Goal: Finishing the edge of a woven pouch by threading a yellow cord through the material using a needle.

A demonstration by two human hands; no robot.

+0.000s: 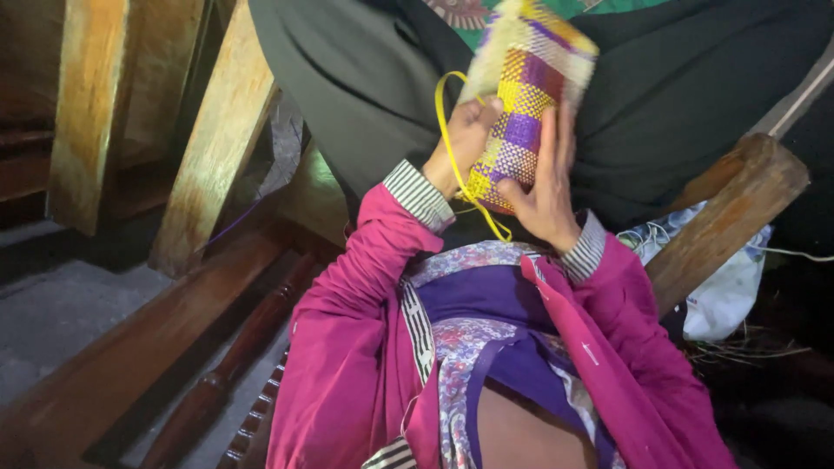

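While both hands work at it, woven piece (521,113) sits far centre, held up over dark cloth (695,95) on the lap.

Progress (judged): body of weave looks mostly done, w/ checks in yellow, purple and white closed up tight. Near edge is unfinished, as 1 loose yellow strip (447,139) loops out left and trails down past that edge. Far end is pale; can't tell if trimmed.

Left hand (460,143): grip closed on left edge of piece, thumb on top, strip beside it.
Right hand (547,187): fingers flat along the face, thumb under near edge; holding piece.

Count:
- woven piece x1
- loose strip x1 visible
- hands x2, pink sleeves w/ striped cuffs
- wood beams (217,139) x2, left
- white bag (730,287) x1, right
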